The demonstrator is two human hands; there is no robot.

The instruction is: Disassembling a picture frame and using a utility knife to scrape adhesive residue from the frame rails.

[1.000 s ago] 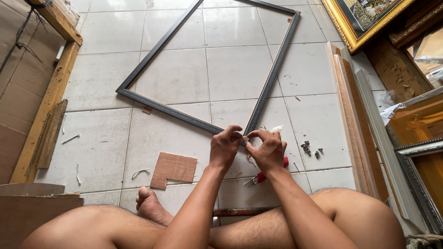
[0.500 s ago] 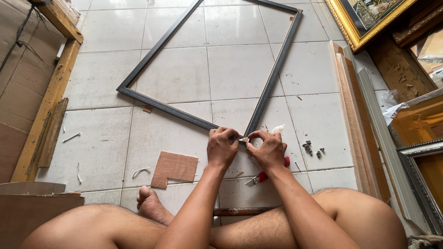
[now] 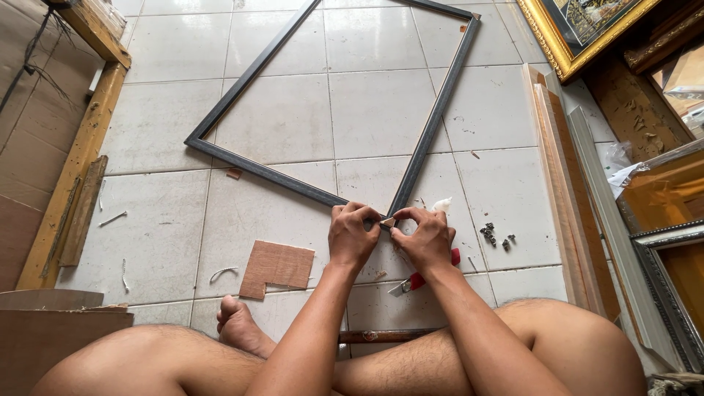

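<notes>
Black picture frame corner — left hand, right hand both pinching a small cardboard piece.

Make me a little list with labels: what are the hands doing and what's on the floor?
left hand: pinches the near corner of the frame
right hand: pinches the same corner; a small tan piece sits between the fingers of both hands
frame: thin, dark, flat on the tiled floor
knife: red-handled cutter under the right wrist
cardboard: notched brown piece left of the hands
screws: small dark bits right of the hands
gold frame: top right
</notes>
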